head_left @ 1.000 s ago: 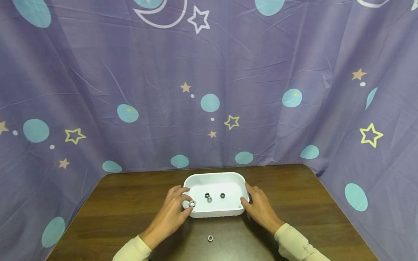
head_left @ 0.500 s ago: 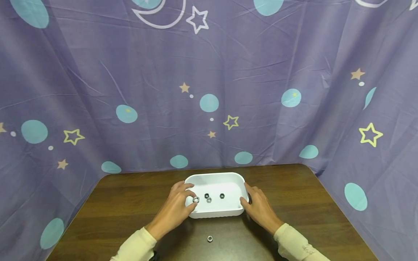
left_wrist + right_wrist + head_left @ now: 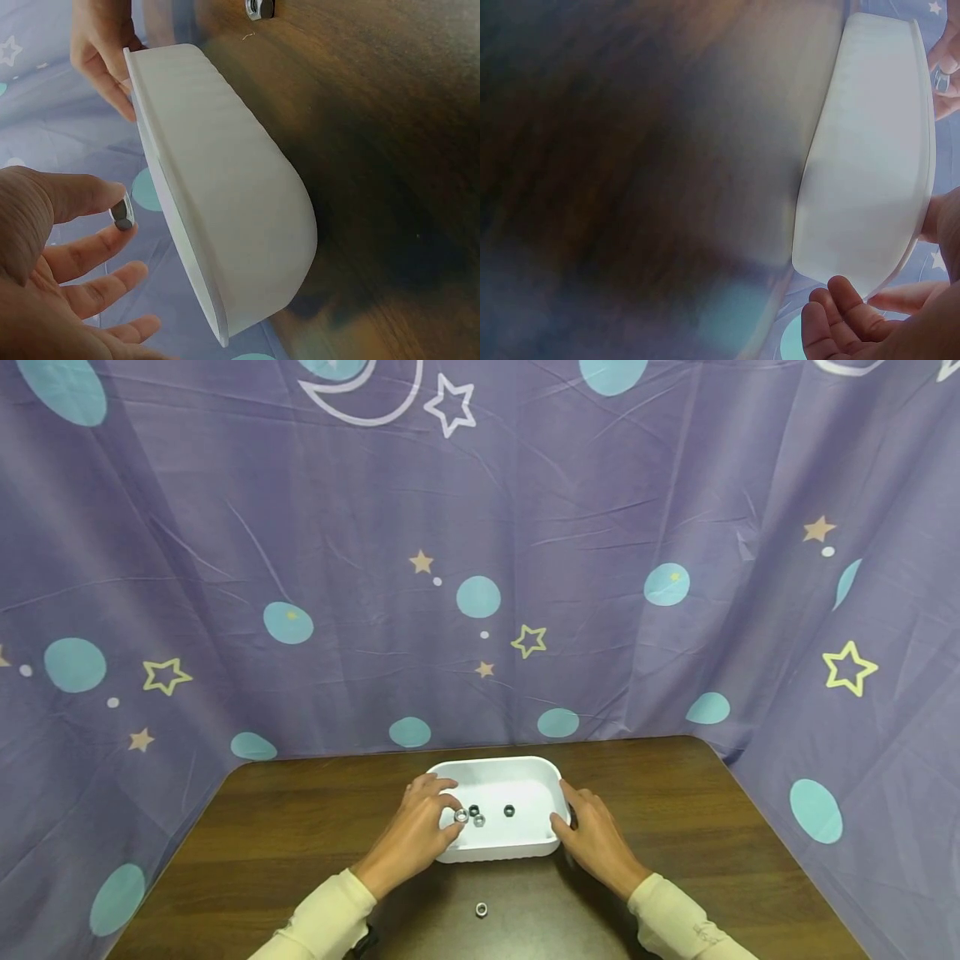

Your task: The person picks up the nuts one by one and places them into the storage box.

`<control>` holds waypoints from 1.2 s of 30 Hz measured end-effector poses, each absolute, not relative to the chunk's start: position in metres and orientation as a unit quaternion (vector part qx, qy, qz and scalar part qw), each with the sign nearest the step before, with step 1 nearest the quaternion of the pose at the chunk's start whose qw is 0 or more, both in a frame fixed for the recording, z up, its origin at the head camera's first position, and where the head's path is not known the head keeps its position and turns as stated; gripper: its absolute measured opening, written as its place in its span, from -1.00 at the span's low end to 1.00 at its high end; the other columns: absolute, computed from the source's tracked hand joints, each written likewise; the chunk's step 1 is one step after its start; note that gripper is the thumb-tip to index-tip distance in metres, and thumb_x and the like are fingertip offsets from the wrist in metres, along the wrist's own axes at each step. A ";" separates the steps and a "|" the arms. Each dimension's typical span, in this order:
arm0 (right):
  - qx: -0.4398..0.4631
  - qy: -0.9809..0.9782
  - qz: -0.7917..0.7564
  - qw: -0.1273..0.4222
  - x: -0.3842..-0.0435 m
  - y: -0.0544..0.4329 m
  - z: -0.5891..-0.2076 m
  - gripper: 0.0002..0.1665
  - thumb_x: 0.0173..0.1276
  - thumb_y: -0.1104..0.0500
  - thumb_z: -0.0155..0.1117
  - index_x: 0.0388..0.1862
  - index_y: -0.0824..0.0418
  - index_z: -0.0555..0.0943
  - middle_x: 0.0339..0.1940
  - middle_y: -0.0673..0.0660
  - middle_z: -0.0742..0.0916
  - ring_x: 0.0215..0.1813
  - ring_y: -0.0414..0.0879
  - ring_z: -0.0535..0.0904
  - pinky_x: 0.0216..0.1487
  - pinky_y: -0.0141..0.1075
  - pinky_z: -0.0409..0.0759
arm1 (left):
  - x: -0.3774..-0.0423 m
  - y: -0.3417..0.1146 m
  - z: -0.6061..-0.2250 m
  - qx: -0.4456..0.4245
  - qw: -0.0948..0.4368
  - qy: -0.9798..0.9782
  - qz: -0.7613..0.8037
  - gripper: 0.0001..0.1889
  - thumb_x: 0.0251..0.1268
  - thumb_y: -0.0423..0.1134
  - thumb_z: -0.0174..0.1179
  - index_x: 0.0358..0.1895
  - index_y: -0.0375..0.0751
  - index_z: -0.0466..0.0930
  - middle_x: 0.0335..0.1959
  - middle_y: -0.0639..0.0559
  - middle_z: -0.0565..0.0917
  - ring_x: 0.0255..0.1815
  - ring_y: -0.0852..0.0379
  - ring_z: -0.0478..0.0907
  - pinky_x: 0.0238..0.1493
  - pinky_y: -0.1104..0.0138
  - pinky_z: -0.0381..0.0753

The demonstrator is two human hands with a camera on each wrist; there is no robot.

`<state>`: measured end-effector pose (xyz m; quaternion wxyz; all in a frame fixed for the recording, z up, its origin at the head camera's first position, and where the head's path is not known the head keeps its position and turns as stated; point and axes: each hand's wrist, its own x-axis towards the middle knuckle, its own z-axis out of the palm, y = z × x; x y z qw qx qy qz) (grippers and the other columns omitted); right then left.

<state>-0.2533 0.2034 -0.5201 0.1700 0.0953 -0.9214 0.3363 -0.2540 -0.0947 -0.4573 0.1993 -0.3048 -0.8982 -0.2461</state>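
Thumb and index finger of my left hand (image 3: 416, 835) pinch a silver hex nut (image 3: 461, 816) above the left end of a white plastic tray (image 3: 525, 783). In the left wrist view this nut (image 3: 122, 213) stands on edge outside the rim line, other fingers spread below. My right hand (image 3: 596, 839) holds the tray's right end, thumb over the rim and fingers along the outer wall. Inside the tray lie a dark nut (image 3: 474, 811) and a silver nut (image 3: 479, 820) close together, with another dark nut (image 3: 509, 811) to their right.
One more silver nut (image 3: 482, 910) lies on the brown wooden table (image 3: 300, 827) in front of the tray. A purple curtain (image 3: 360, 568) with stars and dots hangs behind the table and along both sides.
My left hand has moved right and slightly away from me, carrying the pinched nut from the tray's left rim to over its inside. The right hand keeps its place on the tray.
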 end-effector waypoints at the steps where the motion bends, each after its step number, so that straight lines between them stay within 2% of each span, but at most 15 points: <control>1: 0.095 -0.921 0.337 0.169 -0.253 0.203 -0.520 -0.29 0.42 0.24 0.48 0.51 0.42 0.57 0.05 0.30 0.76 0.09 0.17 0.68 0.14 0.14 0.67 | -0.255 -0.094 -0.458 -0.307 0.198 -0.898 -0.244 -0.85 0.07 -0.47 0.57 -0.30 -0.36 0.80 0.11 -0.35 0.76 0.33 -0.51 0.54 0.40 -0.34 0.45; 5: 0.093 -0.921 0.338 0.169 -0.253 0.204 -0.520 -0.29 0.42 0.24 0.48 0.51 0.41 0.57 0.06 0.31 0.76 0.10 0.18 0.68 0.16 0.15 0.67 | -0.259 -0.088 -0.460 -0.320 0.193 -0.894 -0.246 -0.85 0.12 -0.48 0.56 -0.25 -0.39 0.81 0.12 -0.36 0.76 0.34 -0.50 0.54 0.41 -0.40 0.44; 8: 0.092 -0.921 0.339 0.169 -0.253 0.204 -0.520 -0.28 0.42 0.24 0.48 0.51 0.41 0.57 0.06 0.31 0.77 0.10 0.19 0.68 0.17 0.15 0.67 | -0.262 -0.085 -0.462 -0.328 0.188 -0.893 -0.246 -0.84 0.14 -0.49 0.56 -0.22 -0.40 0.81 0.12 -0.36 0.76 0.34 -0.48 0.54 0.43 -0.37 0.43; 13: 0.091 -0.921 0.339 0.170 -0.253 0.204 -0.520 -0.27 0.41 0.24 0.48 0.52 0.42 0.56 0.06 0.31 0.76 0.11 0.19 0.69 0.18 0.16 0.67 | -0.268 -0.079 -0.464 -0.333 0.184 -0.892 -0.242 -0.85 0.12 -0.48 0.58 -0.25 -0.37 0.82 0.11 -0.35 0.76 0.32 -0.46 0.55 0.43 -0.30 0.44; 26: 0.093 -0.921 0.337 0.170 -0.253 0.204 -0.520 -0.27 0.40 0.24 0.49 0.51 0.42 0.57 0.05 0.30 0.77 0.08 0.17 0.68 0.15 0.13 0.68 | -0.281 -0.068 -0.471 -0.341 0.178 -0.894 -0.231 -0.85 0.11 -0.43 0.56 -0.26 -0.36 0.82 0.12 -0.35 0.76 0.28 -0.49 0.55 0.36 -0.32 0.45; 30: 0.094 -0.921 0.337 0.170 -0.253 0.205 -0.519 -0.27 0.40 0.24 0.49 0.52 0.41 0.57 0.04 0.28 0.77 0.06 0.14 0.68 0.14 0.12 0.68 | -0.287 -0.065 -0.477 -0.357 0.186 -0.884 -0.239 -0.84 0.08 -0.43 0.58 -0.28 -0.37 0.81 0.08 -0.37 0.77 0.24 -0.53 0.56 0.30 -0.38 0.47; 34: 0.093 -0.921 0.338 0.168 -0.253 0.205 -0.520 -0.27 0.40 0.23 0.50 0.51 0.41 0.57 0.05 0.28 0.77 0.07 0.14 0.67 0.14 0.12 0.68 | -0.296 -0.063 -0.486 -0.376 0.203 -0.872 -0.240 -0.86 0.11 -0.41 0.56 -0.29 -0.35 0.81 0.04 -0.34 0.77 0.19 -0.44 0.58 0.23 -0.35 0.50; 36: 0.093 -0.922 0.336 0.169 -0.254 0.205 -0.520 -0.27 0.40 0.23 0.50 0.51 0.42 0.57 0.05 0.28 0.77 0.07 0.14 0.68 0.14 0.13 0.68 | -0.297 -0.060 -0.486 -0.374 0.195 -0.874 -0.241 -0.87 0.13 -0.41 0.55 -0.29 -0.36 0.82 0.04 -0.34 0.78 0.19 -0.41 0.58 0.22 -0.35 0.50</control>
